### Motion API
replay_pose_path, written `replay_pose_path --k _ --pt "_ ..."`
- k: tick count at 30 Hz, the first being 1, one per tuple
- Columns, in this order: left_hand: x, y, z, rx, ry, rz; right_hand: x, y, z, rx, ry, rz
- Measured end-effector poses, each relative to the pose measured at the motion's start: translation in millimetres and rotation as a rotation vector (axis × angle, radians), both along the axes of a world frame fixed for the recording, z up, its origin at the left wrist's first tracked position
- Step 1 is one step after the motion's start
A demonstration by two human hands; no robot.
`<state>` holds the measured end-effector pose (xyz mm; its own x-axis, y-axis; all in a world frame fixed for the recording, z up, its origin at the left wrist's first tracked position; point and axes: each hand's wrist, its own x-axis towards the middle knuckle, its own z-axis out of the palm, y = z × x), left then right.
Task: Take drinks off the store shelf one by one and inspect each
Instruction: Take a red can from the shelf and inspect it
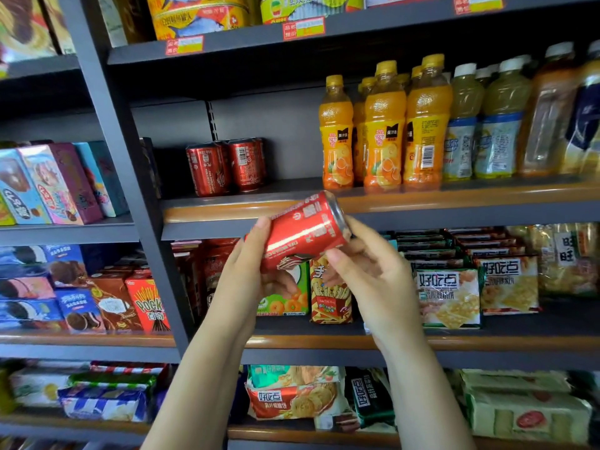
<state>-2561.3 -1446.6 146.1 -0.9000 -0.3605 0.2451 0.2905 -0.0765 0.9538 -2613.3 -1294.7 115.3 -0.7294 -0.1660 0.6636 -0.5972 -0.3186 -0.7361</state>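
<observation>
Can: red metal drink can (300,233) off shelf, tilted, under inspection.
Hands: left hand (245,267), right hand (370,271) both grasping it.
Remaining: two red cans (227,165), orange juice bottles (384,131).

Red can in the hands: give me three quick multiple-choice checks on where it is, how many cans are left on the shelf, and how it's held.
1. Where is the held red can?
A. in front of the drinks shelf edge
B. standing on the shelf
C. among the bottom-shelf snacks

2. How many red cans show on the shelf?
A. none
B. two
C. six

3. How is the held can oriented?
A. upright
B. tilted, nearly on its side
C. upside down on the shelf

Key: 1 A, left hand and right hand hold it off the shelf; 2 B, two stand beside the orange juice bottles; 3 B, its metal end points up-right.
</observation>
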Motion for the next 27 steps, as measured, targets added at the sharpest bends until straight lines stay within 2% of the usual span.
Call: replay_pose_path --k 2,5,8,12,16,20,24,27 --pt "2.4 3.2 -1.7 0.041 -0.057 -0.075 0.2 -1.3 1.7 0.020 0.013 -0.038" --pt "3.7 5.4 -5.2 0.072 -0.123 -0.199 3.9 -3.6 5.6 -0.012 -0.015 0.125" --pt "3.8 3.8 -6.9 -0.017 -0.151 -0.242 8.6 -6.5 7.9 -0.111 -0.065 0.195" --pt "4.6 -2.1 -13.9 -0.151 -0.016 -0.172 9.4 -10.8 9.2 -0.225 -0.117 0.085" --pt "3.3 -2.4 -18.6 -0.240 0.153 -0.075 5.5 -12.4 5.5 -0.210 -0.122 -0.055" --pt "6.3 0.0 -19.0 -0.052 0.141 -0.138 5.2 -4.7 7.7 -0.114 -0.035 0.037" --pt "7.2 13.1 -9.1 0.126 -0.040 -0.274 4.2 1.0 12.5 -0.088 -0.070 0.238" --pt "3.5 17.1 -9.9 0.121 -0.062 -0.325 -0.7 1.6 10.7 -0.132 -0.121 0.179"
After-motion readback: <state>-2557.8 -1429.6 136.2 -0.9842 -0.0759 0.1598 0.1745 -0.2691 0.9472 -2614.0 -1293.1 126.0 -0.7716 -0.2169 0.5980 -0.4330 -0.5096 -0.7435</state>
